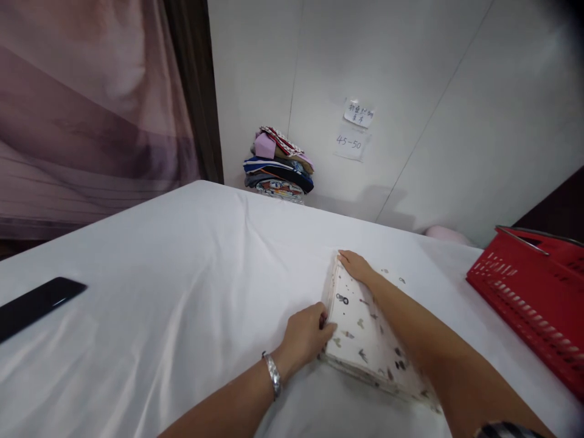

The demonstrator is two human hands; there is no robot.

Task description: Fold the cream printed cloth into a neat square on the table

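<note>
A folded cream cloth point(365, 340) with small dark prints lies on the white-covered table point(182, 274), right of centre. My left hand point(305, 336), with a silver bracelet at the wrist, grips the cloth's left edge, fingers curled under it. My right hand point(356, 266) lies flat on the cloth's far corner, and its forearm stretches across the cloth's right side.
A red plastic basket point(524, 298) stands at the table's right edge. A black phone point(34, 306) lies at the far left. A stack of folded coloured clothes point(278, 167) sits against the white wall, near two paper notes point(353, 131).
</note>
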